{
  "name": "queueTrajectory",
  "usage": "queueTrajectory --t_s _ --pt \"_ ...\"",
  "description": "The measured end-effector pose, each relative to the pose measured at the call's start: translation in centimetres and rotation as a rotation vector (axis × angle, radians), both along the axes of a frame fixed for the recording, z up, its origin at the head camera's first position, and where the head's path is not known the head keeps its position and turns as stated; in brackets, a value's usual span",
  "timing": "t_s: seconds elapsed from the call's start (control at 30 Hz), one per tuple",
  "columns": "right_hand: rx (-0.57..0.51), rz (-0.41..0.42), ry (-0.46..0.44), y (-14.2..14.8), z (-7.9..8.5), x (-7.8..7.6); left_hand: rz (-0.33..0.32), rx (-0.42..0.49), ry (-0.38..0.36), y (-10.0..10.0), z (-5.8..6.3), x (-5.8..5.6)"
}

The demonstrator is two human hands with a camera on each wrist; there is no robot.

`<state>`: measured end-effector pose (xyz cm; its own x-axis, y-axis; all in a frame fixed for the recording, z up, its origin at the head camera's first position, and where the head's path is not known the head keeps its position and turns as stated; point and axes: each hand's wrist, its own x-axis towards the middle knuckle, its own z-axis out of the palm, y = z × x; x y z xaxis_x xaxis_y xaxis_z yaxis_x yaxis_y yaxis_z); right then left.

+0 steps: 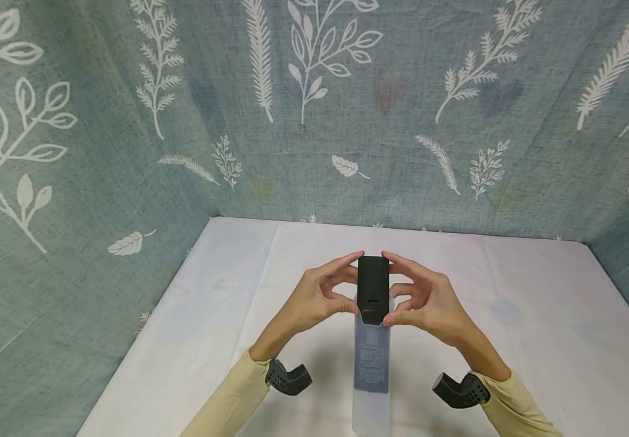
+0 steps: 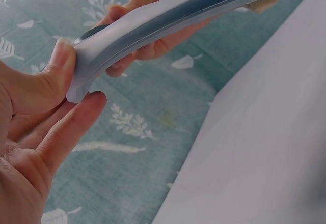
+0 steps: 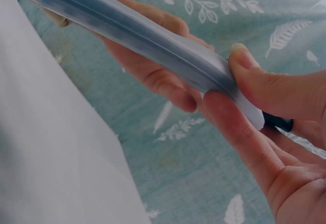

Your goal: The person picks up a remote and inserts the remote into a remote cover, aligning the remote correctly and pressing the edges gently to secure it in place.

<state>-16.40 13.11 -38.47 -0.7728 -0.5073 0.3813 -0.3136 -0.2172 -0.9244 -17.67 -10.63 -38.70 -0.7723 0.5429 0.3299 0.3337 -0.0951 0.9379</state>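
Observation:
A black remote control (image 1: 373, 282) stands out of the upper end of a long translucent sleeve (image 1: 371, 416), back side up. Its lower part, with lines of small print, shows dimly through the sleeve. My left hand (image 1: 319, 294) pinches the sleeve's upper end from the left, thumb low and index fingertip near the remote's top corner. From the right, my right hand (image 1: 426, 300) holds the same end in a mirrored pinch. Both wrist views show the sleeve edge-on and slightly bent, with the thumbs pressed on its rim. The remote's front is hidden.
A white-covered table (image 1: 538, 315) lies beneath the hands. Grey-green cloth (image 1: 292, 164) with white leaf prints hangs behind it and along the sides. Each wrist wears a black camera band, one at the left cuff (image 1: 288, 377) and one at the right (image 1: 460, 390).

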Motion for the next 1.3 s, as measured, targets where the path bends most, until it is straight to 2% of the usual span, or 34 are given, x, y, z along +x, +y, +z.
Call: queueTrajectory --t_s 0.2,0.53,0.87,1.2,1.3 --pt "-0.005 0.004 -0.015 0.0 0.0 0.0 0.010 -0.003 0.000 0.0 0.0 0.0" --pt "-0.029 0.034 -0.036 -0.2 -0.4 -0.1 -0.019 0.063 -0.010 0.1 -0.5 0.0" --pt "-0.057 -0.003 -0.049 -0.3 -0.3 0.0 0.067 0.001 0.035 0.2 -0.7 0.3" --pt "-0.009 0.114 -0.083 0.6 -0.3 -0.2 0.055 0.000 -0.018 0.2 -0.8 0.3" --pt "-0.019 0.122 -0.087 0.7 -0.3 -0.1 0.027 0.007 -0.032 0.2 -0.6 0.2"
